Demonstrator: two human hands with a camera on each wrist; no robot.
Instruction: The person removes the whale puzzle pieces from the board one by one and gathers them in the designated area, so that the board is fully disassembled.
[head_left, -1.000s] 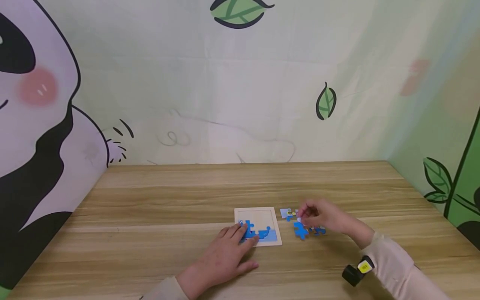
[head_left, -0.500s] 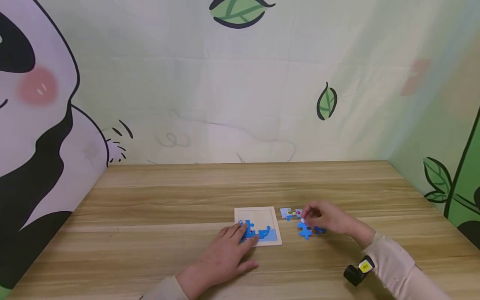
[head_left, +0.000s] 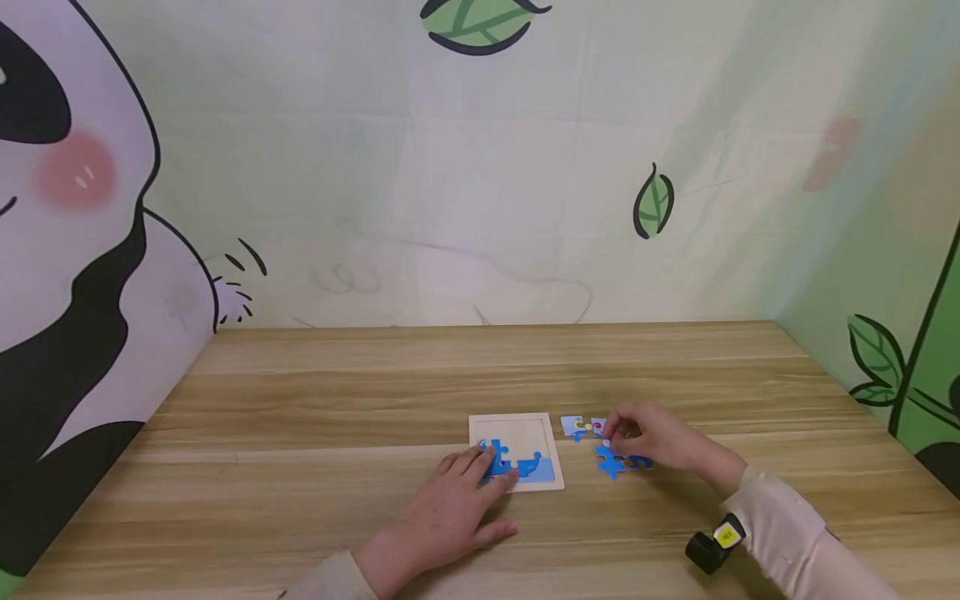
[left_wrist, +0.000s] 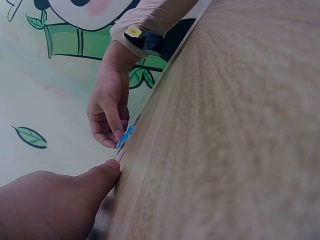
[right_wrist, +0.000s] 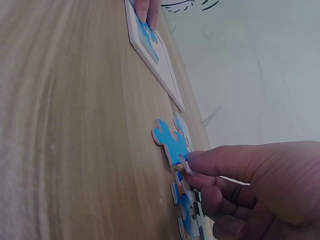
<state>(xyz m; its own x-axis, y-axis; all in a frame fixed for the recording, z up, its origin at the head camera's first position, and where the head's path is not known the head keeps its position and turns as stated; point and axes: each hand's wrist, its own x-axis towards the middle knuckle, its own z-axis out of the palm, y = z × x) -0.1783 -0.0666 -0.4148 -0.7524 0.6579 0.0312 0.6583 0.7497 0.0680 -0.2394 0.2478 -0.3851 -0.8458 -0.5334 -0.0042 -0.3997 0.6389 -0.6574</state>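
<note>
My left hand (head_left: 450,510) lies flat with fingers spread over the lower left of a square wooden puzzle tray (head_left: 520,429). Partly covered by those fingers, blue joined puzzle pieces (head_left: 527,469) fill the tray's lower part, while its upper part shows bare wood. To the right of the tray, my right hand (head_left: 651,435) pinches a blue puzzle piece (right_wrist: 172,142) at one corner between thumb and forefinger. In the right wrist view this piece is tilted, close over the table. Beneath the right hand lie more puzzle pieces (right_wrist: 186,207), partly hidden by it.
Pale blue puzzle pieces (head_left: 572,427) with coloured spots lie just beyond the tray's right edge. The wood-grain table (head_left: 300,383) reaches back to a wall (head_left: 487,183) printed with leaves and a panda. A black wrist camera (head_left: 708,550) hangs by the right sleeve.
My right hand has shifted slightly right with the blue puzzle piece, showing more of the pale pieces behind; it barely moves in the last half second. The left hand stays put.
</note>
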